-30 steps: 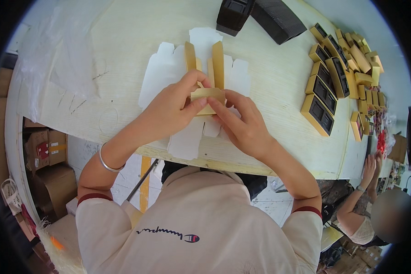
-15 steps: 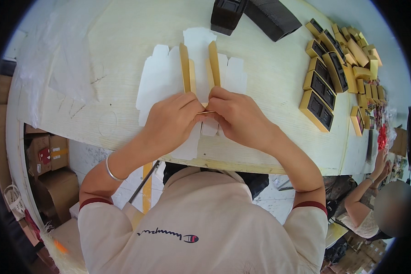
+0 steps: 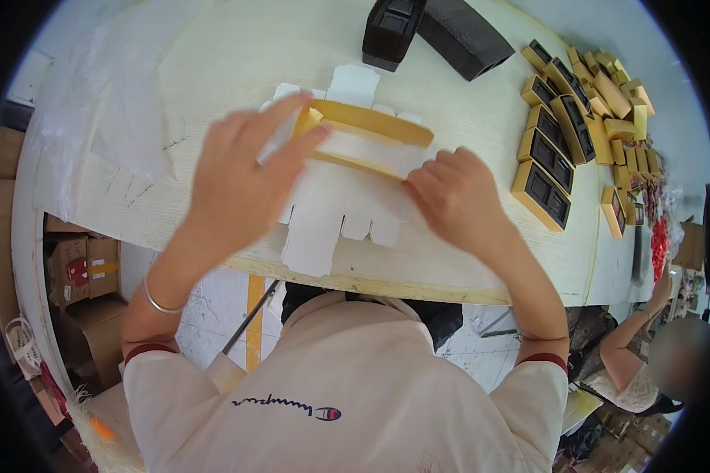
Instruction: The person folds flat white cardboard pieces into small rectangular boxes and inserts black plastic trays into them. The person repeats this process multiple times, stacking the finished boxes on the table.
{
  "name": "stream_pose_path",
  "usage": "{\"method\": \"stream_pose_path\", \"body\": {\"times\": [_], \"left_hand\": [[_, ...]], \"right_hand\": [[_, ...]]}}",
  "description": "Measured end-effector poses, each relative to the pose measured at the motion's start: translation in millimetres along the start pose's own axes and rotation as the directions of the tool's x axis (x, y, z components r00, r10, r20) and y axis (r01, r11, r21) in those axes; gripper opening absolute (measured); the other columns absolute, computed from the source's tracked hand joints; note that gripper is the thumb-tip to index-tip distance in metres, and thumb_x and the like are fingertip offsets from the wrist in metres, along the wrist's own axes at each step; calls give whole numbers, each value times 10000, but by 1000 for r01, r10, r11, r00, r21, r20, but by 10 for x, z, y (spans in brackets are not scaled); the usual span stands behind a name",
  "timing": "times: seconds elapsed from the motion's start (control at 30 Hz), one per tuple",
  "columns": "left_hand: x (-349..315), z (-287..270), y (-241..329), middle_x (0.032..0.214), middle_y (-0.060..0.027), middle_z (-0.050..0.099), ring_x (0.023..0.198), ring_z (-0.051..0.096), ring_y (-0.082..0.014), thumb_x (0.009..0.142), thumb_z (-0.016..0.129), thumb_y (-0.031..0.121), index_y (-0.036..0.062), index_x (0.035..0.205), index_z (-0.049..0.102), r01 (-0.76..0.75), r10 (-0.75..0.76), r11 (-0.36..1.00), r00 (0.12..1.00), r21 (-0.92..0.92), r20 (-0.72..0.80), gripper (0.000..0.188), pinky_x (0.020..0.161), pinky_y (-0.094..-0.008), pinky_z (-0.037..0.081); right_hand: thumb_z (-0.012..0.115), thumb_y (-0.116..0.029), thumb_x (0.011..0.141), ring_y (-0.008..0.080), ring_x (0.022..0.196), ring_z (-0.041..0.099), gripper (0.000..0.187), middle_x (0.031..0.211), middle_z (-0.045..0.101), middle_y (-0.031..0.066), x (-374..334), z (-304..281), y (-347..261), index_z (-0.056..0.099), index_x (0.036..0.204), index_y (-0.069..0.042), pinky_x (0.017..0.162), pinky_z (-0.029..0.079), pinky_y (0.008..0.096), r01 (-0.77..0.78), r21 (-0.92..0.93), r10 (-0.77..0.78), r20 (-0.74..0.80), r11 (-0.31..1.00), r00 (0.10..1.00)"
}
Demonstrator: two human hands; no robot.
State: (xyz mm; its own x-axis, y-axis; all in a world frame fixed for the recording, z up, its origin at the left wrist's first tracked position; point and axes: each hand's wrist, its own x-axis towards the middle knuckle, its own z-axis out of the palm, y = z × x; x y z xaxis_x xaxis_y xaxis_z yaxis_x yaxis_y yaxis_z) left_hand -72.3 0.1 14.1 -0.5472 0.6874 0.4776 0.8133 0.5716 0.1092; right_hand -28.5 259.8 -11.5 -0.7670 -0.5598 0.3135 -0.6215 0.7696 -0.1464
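Observation:
A long gold box (image 3: 371, 126), its walls standing and its inside white, lies turned sideways. Its left end is folded up, while the right end looks open. Over that left end, my left hand (image 3: 241, 169) is smeared by motion; thumb and forefinger stretch apart across the corner, and its other fingers are partly hidden. My right hand (image 3: 461, 201) is closed, its fingers curled at the near right corner of the box wall. Beneath the box lie flat white card blanks (image 3: 312, 232) with cut flaps.
Two dark box-shaped stacks, one upright (image 3: 390, 31) and one lying (image 3: 465, 35), stand at the back. Gold boxes with black inserts (image 3: 540, 197) line the right side. Clear plastic (image 3: 126, 102) covers the left. A co-worker's arm (image 3: 623, 347) shows at far right.
The gold box has turned from pointing away from me to lying sideways. My hands, together at its near end before, have moved apart to its two ends. The white blanks have shifted.

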Motion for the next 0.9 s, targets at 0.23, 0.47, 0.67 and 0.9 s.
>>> {"method": "stream_pose_path", "body": {"times": [0.23, 0.47, 0.67, 0.9], "left_hand": [[-236, 334, 133, 1120, -57, 594, 905, 582, -257, 631, 774, 138, 97, 906, 633, -7, 55, 958, 986, -287, 158, 312, 767, -362, 480], [-212, 323, -22, 1056, -41, 597, 921, 543, -261, 622, 788, 161, 88, 892, 623, 19, 93, 903, 967, -430, 237, 325, 756, -349, 475], [-147, 420, 266, 889, -34, 578, 816, 519, -257, 698, 762, 132, 71, 846, 622, 220, -128, 867, 965, -447, 227, 214, 687, -347, 447], [-138, 448, 313, 793, -73, 564, 705, 536, -234, 729, 732, 81, 39, 801, 663, 297, -170, 821, 943, -488, 287, 108, 613, -345, 441]], "right_hand": [[710, -55, 720, 282, 738, 570, 424, 849, 600, 112, -7, -170, -270, 608, 1131, -39, 664, 465, 373, 53, 404, -27, -68, 913, 997], [734, -101, 707, 256, 792, 544, 292, 904, 559, 91, -12, 126, 3, 617, 972, -70, 712, 457, 359, 165, 357, -179, 6, 920, 984], [687, -29, 725, 278, 748, 535, 169, 821, 541, 92, 53, 377, -196, 533, 792, -50, 678, 455, 365, 43, 409, -14, -73, 911, 997], [666, 11, 717, 281, 807, 564, 314, 874, 568, 114, 33, 80, -335, 559, 1003, -60, 712, 463, 360, -392, 708, 285, 272, 587, 919]]}}
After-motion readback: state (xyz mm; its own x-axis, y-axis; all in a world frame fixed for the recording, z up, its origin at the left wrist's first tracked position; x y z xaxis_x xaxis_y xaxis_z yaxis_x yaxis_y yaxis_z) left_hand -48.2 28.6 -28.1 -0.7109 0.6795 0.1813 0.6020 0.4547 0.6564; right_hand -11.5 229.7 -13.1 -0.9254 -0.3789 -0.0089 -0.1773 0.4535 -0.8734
